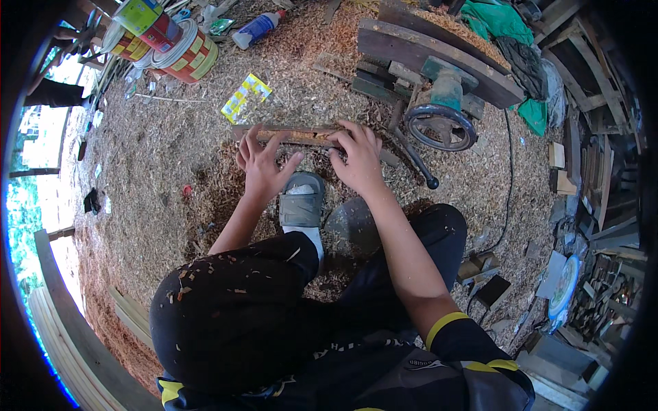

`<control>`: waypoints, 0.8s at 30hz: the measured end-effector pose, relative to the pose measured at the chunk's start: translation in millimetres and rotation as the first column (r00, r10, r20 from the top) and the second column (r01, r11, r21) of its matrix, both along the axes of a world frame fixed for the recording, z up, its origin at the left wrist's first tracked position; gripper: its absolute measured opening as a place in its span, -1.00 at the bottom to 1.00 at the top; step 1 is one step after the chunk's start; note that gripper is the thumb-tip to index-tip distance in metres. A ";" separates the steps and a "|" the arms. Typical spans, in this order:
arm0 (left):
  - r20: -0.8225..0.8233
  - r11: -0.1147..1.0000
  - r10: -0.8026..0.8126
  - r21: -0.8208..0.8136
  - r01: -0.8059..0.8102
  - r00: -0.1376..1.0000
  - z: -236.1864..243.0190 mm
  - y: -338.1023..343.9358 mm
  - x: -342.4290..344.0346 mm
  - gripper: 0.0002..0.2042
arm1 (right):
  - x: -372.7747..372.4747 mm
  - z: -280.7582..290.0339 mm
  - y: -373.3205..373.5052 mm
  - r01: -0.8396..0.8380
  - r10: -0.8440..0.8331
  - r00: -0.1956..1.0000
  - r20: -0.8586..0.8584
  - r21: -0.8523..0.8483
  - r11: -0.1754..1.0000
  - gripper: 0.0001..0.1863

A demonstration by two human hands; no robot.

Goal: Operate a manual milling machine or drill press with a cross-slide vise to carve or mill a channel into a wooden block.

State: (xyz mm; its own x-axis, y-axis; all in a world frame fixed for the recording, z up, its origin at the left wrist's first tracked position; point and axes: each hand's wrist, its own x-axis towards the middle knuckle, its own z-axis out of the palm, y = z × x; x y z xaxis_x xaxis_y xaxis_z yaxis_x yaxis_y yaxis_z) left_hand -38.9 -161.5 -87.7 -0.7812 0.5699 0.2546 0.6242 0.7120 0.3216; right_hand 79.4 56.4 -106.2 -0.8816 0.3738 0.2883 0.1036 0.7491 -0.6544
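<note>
A narrow, rough wooden strip [291, 134] lies across the shavings in front of me. My left hand [262, 164] rests on its near edge with fingers spread, palm down. My right hand [356, 157] presses on the strip's right part, fingers curled over the top. Whether the fingers close around the wood is unclear. My foot in a grey shoe [301, 202] sits just below the strip, between the hands. My knees in dark trousers fill the lower middle.
Wood shavings cover the ground. Paint tins [175, 48] and a glue bottle [257, 29] lie at the top left. A green machine with a hand wheel [442, 123] sits on dark planks at the top right. A yellow wrapper [245, 97] lies behind the strip.
</note>
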 end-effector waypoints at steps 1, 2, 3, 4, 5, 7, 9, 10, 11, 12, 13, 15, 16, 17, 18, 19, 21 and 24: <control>0.007 1.000 -0.010 -0.011 0.010 1.000 0.2 1.3 -0.5 -0.42 | 0.3 -0.2 -0.2 0.001 -0.001 1.000 0.000 0.000 1.000 -0.70; 0.013 1.000 -0.019 -0.022 0.019 1.000 0.1 2.0 -1.5 -0.42 | 0.2 0.3 -0.9 -0.004 0.004 1.000 0.005 -0.008 1.000 -0.71; 0.013 1.000 -0.019 -0.023 0.020 1.000 0.1 2.3 -3.2 -0.42 | 0.1 0.9 -1.4 -0.008 0.009 1.000 0.010 -0.015 1.000 -0.71; 0.011 1.000 -0.026 -0.017 0.026 1.000 0.3 2.2 -5.2 -0.44 | -0.2 1.4 -1.8 -0.008 0.008 1.000 0.010 -0.016 1.000 -0.71; 0.009 0.999 -0.033 -0.012 0.033 0.999 1.7 2.9 -6.3 -0.46 | -0.4 1.6 -1.6 -0.006 0.006 1.000 0.011 -0.015 1.000 -0.71; -0.014 0.998 -0.042 -0.046 0.041 0.999 5.1 2.0 -7.8 -0.46 | -0.4 2.0 -1.7 -0.005 0.005 1.000 0.012 -0.015 1.000 -0.71; -0.035 0.996 -0.052 -0.079 0.049 0.998 10.3 3.4 -8.5 -0.46 | 0.5 2.3 -1.2 -0.006 0.006 1.000 0.022 0.002 1.000 -0.71; -0.073 0.993 -0.066 -0.098 0.059 0.995 12.4 4.8 -8.9 -0.46 | 0.8 2.5 -0.7 -0.006 0.006 1.000 0.023 0.003 1.000 -0.71; -0.110 0.991 -0.081 -0.116 0.068 0.991 14.7 6.0 -8.4 -0.45 | 1.2 2.0 -0.1 -0.008 0.008 1.000 0.029 -0.006 1.000 -0.69; -0.110 0.991 -0.081 -0.115 0.068 0.991 16.7 7.8 -7.0 -0.45 | 1.6 1.4 0.6 -0.009 0.010 0.999 0.036 -0.014 1.000 -0.68; -0.128 0.988 -0.060 -0.149 0.040 0.990 18.7 10.5 -5.0 -0.46 | 1.7 0.9 1.1 -0.008 0.009 0.999 0.036 -0.013 1.000 -0.68; -0.148 0.984 -0.041 -0.177 0.014 0.988 17.0 14.2 -3.1 -0.47 | 1.5 0.6 3.3 -0.006 0.007 1.000 0.026 -0.027 1.000 -0.69; -0.182 0.986 -0.048 -0.169 0.017 0.982 11.7 14.2 -2.6 -0.50 | 2.7 0.4 3.7 -0.003 0.003 1.000 0.026 -0.023 1.000 -0.69; -0.216 0.987 -0.056 -0.162 0.020 0.975 7.5 13.5 -2.9 -0.52 | 3.1 3.1 1.9 0.022 -0.023 0.999 0.040 0.008 1.000 -0.71; -0.217 0.987 -0.059 -0.161 0.024 0.974 4.2 10.9 -3.9 -0.52 | 3.5 5.7 0.2 0.047 -0.049 0.997 0.054 0.040 0.998 -0.73; -0.261 0.986 -0.057 -0.164 0.014 0.964 1.5 6.5 -5.4 -0.51 | 3.4 7.8 -1.5 0.051 -0.053 0.997 0.053 0.041 0.998 -0.73; -0.300 0.985 -0.058 -0.172 0.006 0.952 1.1 -3.6 -7.9 -0.50 | 4.6 18.5 -5.4 0.117 -0.121 0.987 0.102 0.040 0.992 -0.76; -0.286 0.990 0.026 -0.127 -0.064 0.958 5.7 -10.3 -9.6 -0.54 | 6.5 17.0 -1.9 0.150 -0.154 0.981 0.115 0.043 0.988 -0.74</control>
State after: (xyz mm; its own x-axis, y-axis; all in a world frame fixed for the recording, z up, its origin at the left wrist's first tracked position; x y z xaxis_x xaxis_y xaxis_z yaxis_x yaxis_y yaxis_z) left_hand -48.5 -171.8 -82.0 -0.7139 0.5799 0.3925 0.6421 0.7657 0.0365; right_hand 85.9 54.6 -89.2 -0.8436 0.4979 0.2013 0.2926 0.7404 -0.6051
